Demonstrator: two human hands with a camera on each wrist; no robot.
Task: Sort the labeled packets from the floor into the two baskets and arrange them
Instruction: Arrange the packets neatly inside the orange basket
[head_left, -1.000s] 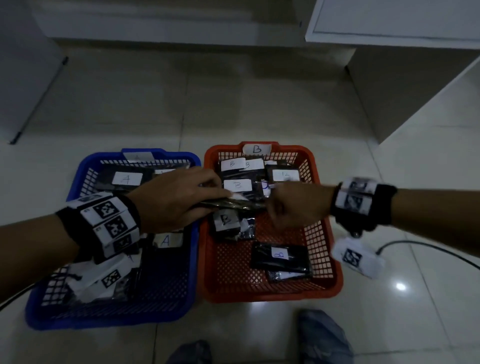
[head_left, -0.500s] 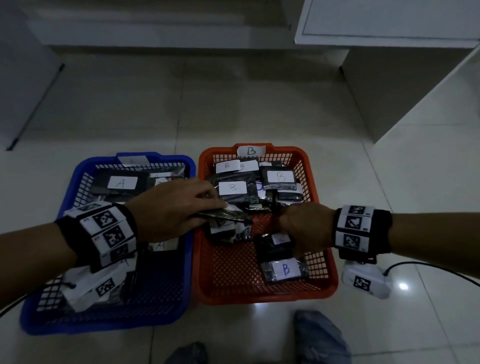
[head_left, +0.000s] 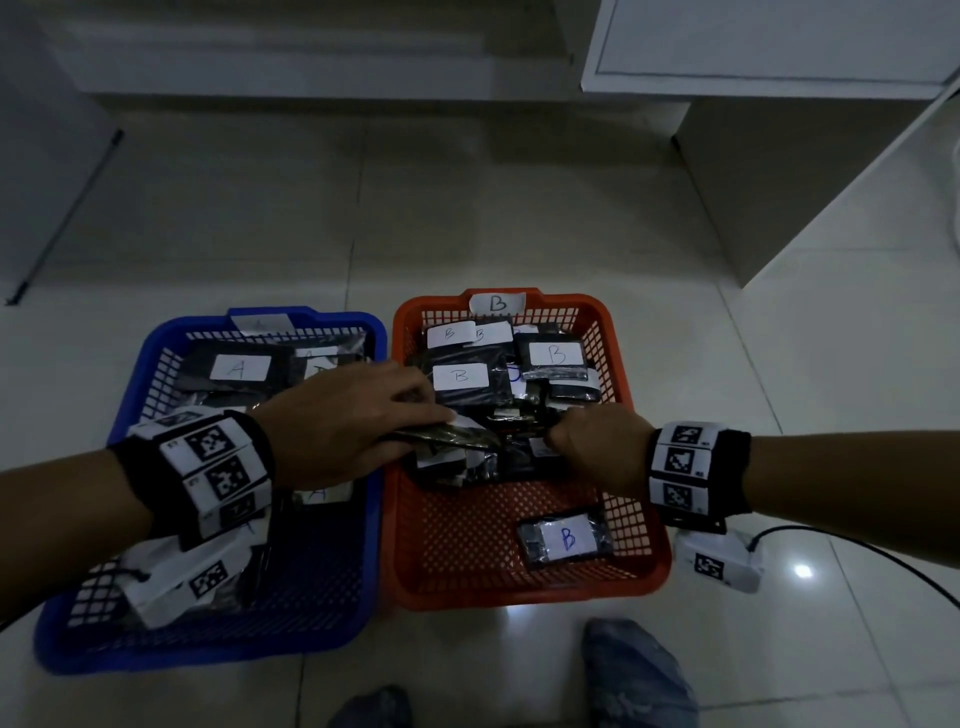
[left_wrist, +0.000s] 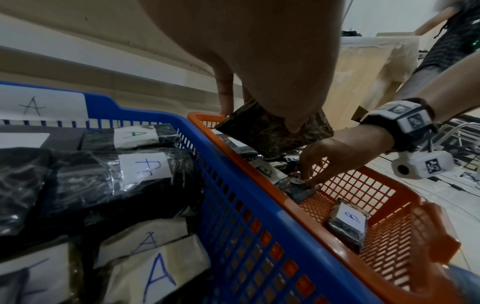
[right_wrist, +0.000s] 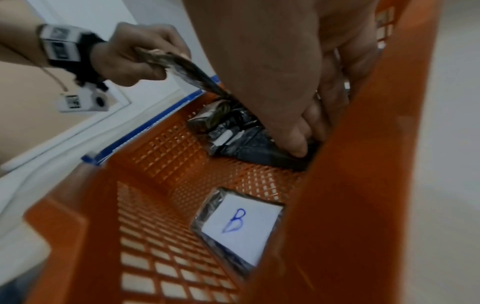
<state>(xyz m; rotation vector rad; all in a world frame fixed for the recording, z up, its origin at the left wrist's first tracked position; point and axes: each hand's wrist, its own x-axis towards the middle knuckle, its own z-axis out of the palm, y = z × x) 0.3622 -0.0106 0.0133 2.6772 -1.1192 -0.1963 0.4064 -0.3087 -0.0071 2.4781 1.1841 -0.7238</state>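
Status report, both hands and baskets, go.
Left hand pinching camouflage packet over orange basket. Right hand fingers on black packet in its pile. Lone B packet apart. Nothing blocking.

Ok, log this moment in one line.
left hand: holds camo packet | right hand: fingers on dark packet | both over orange basket

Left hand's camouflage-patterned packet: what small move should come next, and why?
Probably lower it into the orange basket and let go. The left hand pinches the camouflage-patterned packet above the B packets, while the right hand grips a dark packet beneath, seemingly making room. Its label isn't visible, so B is an assumption.
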